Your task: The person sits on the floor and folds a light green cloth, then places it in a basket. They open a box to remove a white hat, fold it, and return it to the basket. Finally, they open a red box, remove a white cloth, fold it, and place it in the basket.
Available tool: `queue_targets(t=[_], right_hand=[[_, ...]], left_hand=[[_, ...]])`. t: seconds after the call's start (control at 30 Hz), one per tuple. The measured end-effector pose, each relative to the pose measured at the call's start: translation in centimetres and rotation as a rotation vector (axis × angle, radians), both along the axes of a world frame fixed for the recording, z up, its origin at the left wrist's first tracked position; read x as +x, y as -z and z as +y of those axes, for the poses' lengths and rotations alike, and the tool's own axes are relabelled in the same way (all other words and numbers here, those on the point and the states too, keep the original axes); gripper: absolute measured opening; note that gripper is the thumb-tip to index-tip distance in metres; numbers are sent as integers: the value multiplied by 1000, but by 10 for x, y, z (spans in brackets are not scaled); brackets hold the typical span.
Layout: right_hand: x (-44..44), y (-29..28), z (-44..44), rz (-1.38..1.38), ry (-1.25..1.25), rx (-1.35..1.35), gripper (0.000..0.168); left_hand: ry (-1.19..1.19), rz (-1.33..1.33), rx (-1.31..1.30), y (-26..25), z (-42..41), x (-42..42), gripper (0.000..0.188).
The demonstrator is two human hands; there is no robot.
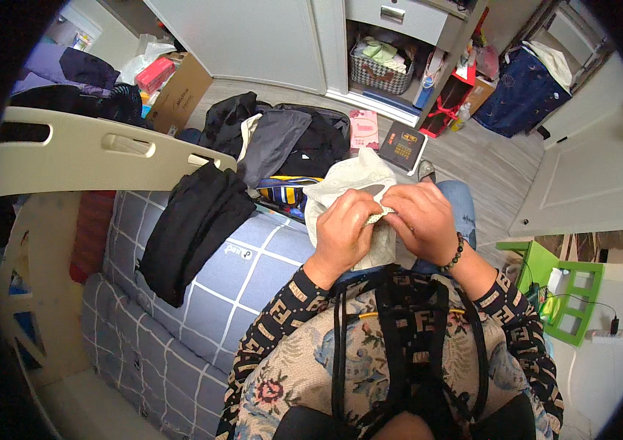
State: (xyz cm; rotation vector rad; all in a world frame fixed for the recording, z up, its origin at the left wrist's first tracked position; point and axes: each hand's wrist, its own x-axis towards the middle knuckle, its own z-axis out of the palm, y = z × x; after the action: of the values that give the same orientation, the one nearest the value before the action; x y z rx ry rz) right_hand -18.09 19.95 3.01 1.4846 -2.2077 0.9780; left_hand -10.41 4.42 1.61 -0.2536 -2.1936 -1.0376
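My left hand [347, 230] and my right hand [420, 221] meet above my lap, both pinching an edge of a white patterned cloth [358, 170]. The cloth hangs around and below my fingers; what kind of garment or cover it is, I cannot tell. A small folded strip of its edge shows between the two hands. Past the cloth lies an open suitcase [344, 118] on the floor, filled with dark clothes [284, 137] and a yellow, blue and white striped item [284, 191]. Folded black clothing [196, 231] lies to the left, on the bed beside the rail.
A bed with a grey checked cover [240, 280] and a beige bed rail [75, 151] are at the left. Beyond the suitcase are a pink box [364, 130], a black box [402, 146] and a cabinet [399, 16]. A blue fabric hamper [523, 91] and green chair [578, 302] stand right.
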Motion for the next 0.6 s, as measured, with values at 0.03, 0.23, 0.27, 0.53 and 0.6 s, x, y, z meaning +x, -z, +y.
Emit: queue_targets(t=[0.03,0.23,0.27,0.53,0.6], right_hand=[[1,0,0,16,0,-5,20],[7,-4,4,94,4,-12,17],[9,-5,3,98,15,-12,18],[-12,11,-17,-72,45,40,29],[-27,16,-24,-149,53,43,38]], left_hand=[[-5,5,-13,0,0,1,25],[-39,-60,-57,-7,-1,14,29],[-36,-78,-47,-7,0,14,29],[-118,-164,38,0,-10,-8,23],[-137,-150,47,-1,-16,-27,21]])
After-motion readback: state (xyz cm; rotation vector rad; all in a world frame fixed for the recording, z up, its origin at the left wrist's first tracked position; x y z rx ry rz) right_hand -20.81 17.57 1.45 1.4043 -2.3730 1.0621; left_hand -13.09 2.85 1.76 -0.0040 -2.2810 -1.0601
